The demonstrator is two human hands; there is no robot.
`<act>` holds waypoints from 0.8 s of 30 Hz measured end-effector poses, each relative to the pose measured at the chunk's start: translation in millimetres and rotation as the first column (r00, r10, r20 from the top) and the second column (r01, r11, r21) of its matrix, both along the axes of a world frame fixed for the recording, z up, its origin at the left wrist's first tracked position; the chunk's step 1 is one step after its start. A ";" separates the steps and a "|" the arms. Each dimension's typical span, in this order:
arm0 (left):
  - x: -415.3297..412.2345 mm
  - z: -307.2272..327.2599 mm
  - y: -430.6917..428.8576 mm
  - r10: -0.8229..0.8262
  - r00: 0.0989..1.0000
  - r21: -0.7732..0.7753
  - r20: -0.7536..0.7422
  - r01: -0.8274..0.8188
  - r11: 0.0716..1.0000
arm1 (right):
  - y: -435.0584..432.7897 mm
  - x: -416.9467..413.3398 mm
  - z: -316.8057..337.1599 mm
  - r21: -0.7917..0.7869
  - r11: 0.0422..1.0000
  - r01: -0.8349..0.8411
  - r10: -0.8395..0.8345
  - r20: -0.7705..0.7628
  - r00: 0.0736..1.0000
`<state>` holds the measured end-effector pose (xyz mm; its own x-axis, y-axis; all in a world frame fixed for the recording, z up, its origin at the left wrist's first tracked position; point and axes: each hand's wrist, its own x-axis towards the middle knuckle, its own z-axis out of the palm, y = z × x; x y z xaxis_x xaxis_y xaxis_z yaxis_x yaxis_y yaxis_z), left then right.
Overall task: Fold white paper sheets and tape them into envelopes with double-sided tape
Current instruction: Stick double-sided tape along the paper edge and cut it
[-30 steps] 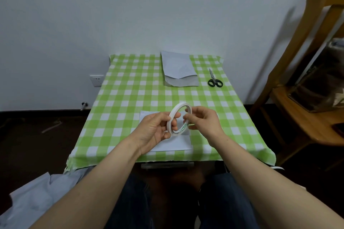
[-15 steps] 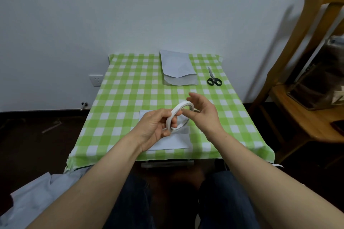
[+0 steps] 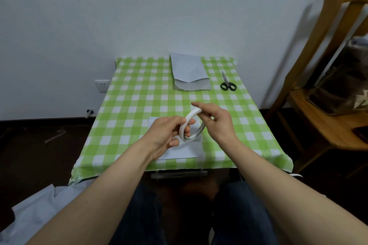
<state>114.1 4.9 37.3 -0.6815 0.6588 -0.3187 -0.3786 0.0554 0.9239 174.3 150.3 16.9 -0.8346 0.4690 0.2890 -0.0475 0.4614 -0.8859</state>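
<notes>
We see a worktop (image 3: 127,109) with a green and white checked cloth, set against a white wall. A wooden chair (image 3: 318,117) stands to the right of it. At the far side of the worktop lies some folded paper (image 3: 189,71). A white sheet (image 3: 185,151) lies flat near the front edge, partly hidden under the hands. The left hand (image 3: 165,135) grips the tape roll (image 3: 186,121), with fingers poked through its hole. The right hand (image 3: 217,121) pinches the roll's top edge. Scissors (image 3: 228,84) lie just right of the folded paper. The tape roll is tilted, up in the air over the white sheet.
</notes>
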 end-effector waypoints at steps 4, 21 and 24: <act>1.7 1.6 1.8 0.005 1.000 0.000 0.006 -0.005 1.000 | -4.5 -0.2 1.5 0.188 0.981 -0.041 0.041 0.005 0.999; 5.8 3.5 -1.0 -0.021 0.999 0.060 -0.025 0.023 0.998 | 1.3 2.7 4.3 -0.158 0.987 0.041 -0.020 0.134 0.991; 6.3 5.2 -0.2 -0.028 0.999 0.050 -0.030 0.029 0.998 | -0.2 1.5 4.6 -0.069 0.995 0.076 -0.067 0.121 0.990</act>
<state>120.4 4.7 42.6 -0.6708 0.6927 -0.2649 -0.3504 0.0188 0.9364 175.8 150.1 21.6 -0.8244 0.5449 0.1529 0.0907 0.3938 -0.9147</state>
